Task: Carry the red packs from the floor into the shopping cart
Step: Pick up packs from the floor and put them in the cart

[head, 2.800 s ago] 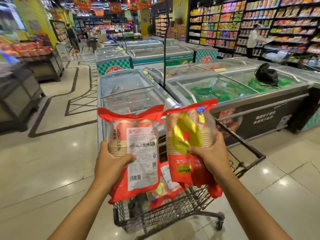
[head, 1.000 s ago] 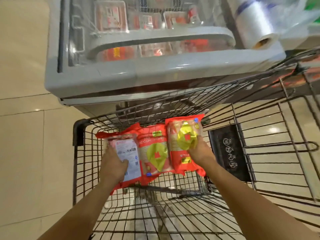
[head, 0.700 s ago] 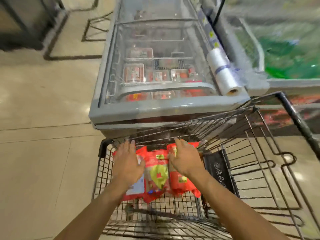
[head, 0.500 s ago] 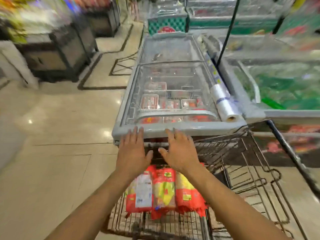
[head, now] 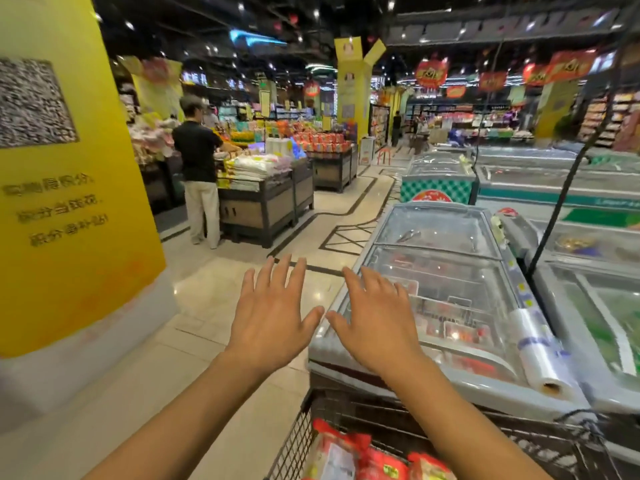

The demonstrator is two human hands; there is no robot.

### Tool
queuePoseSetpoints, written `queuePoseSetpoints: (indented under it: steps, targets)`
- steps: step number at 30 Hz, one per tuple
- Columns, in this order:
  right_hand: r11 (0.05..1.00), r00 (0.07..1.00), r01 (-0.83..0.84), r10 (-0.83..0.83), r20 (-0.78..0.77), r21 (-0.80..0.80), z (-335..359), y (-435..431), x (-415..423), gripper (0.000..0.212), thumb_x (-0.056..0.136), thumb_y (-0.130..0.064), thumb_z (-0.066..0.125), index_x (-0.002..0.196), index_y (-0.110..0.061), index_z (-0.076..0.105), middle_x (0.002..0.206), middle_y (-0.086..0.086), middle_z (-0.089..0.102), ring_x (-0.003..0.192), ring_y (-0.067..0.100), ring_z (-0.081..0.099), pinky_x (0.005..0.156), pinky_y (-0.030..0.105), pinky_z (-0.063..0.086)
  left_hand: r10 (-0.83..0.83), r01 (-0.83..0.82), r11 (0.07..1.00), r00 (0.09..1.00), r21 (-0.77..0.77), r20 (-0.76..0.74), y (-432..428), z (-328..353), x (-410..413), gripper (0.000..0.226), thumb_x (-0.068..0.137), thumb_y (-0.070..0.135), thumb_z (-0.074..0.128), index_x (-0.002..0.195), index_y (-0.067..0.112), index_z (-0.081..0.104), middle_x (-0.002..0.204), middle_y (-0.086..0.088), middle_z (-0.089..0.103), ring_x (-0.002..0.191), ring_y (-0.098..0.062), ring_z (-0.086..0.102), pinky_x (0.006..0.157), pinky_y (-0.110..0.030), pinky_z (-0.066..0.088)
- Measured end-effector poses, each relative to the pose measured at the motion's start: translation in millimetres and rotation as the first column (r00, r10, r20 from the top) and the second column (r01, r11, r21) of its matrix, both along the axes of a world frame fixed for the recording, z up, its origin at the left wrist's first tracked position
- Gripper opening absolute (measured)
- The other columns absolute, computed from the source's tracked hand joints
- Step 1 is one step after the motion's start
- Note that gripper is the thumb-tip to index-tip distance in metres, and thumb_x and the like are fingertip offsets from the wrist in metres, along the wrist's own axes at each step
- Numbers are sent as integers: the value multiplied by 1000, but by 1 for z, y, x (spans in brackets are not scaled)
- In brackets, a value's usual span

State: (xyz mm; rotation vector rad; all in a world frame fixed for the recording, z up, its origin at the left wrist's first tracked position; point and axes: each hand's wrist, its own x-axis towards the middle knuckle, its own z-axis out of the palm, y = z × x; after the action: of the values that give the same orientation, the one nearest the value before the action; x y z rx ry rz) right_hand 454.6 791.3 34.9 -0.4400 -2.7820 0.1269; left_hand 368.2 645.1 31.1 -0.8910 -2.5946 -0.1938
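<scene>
Yellow pillar [head: 69, 174] to my left, freezer chest [head: 446, 271] dead ahead, shopping cart [head: 296, 443] nosed against it. Three red packs [head: 367, 457] lie in the cart basket, side by side at the frame's bottom edge, mostly cropped. Sealed top edges point toward the freezer; my read is the long axis runs front-to-back along the cart, leftmost one label side up. Left hand [head: 273, 317] and right hand [head: 377, 323] both empty, fingers straight and spread, palms down, in the air over the cart's front end, thumbs close but apart. No floor packs in view. Next step: find them, grab one per hand, lay them parallel to this row so they stack flat.
</scene>
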Motion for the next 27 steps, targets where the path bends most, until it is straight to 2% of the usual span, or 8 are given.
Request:
queuePoseSetpoints:
  steps: [4,11,13,19,24,25,27]
  targets:
    - [996,997,-83,83,3,30,21,-35,-25,77,102,-64,37,164,-27,9,172,9,12,158,28,11,127,51,11,137,-137,991,991,-7,3,-44,22,-9,85,101,69,34,165,24,2,174,-5,7,160,-27,8,129,-51,11]
    - [948,948,-317,317,0,32,34,-129,-78,75,103,-65,33,164,-29,9,172,6,12,159,26,8,127,51,10,359,-358,933,934,-37,-6,-150,36,-20,84,103,68,29,166,23,-4,175,-5,0,161,-29,0,130,-49,2]
    - [922,922,-386,386,14,33,36,-163,-94,75,103,-65,32,164,-29,8,173,5,11,159,26,8,127,51,10,422,-421,906,907,-43,5,-184,37,-24,84,101,70,21,166,23,-5,175,-6,-2,161,-29,-2,130,-51,2]
    - [830,830,-557,557,17,19,45,-271,-136,76,103,-64,35,165,-31,7,173,3,9,159,23,7,128,51,9,570,-570,821,821,-28,23,-301,42,-35,104,77,75,-8,167,23,-1,175,-5,0,161,-29,2,130,-51,6]
    - [749,749,-663,662,33,22,51,-365,-160,77,103,-64,36,165,-31,5,174,3,4,160,23,4,128,51,7,677,-679,734,733,14,68,-393,41,-39,102,79,75,-5,167,24,3,175,-4,5,161,-27,6,130,-50,8]
    - [731,731,-682,681,36,30,52,-383,-165,77,103,-64,35,165,-31,4,174,3,3,160,23,3,128,51,7,707,-709,705,703,11,73,-411,41,-38,101,81,75,-2,167,23,8,174,-5,10,160,-28,11,129,-51,11]
    - [695,696,-718,717,30,48,55,-421,-175,77,103,-64,35,165,-31,4,174,3,3,160,24,3,128,51,7,755,-759,650,650,32,91,-447,40,-36,95,87,73,15,162,19,31,167,-10,33,153,-34,34,122,-55,28]
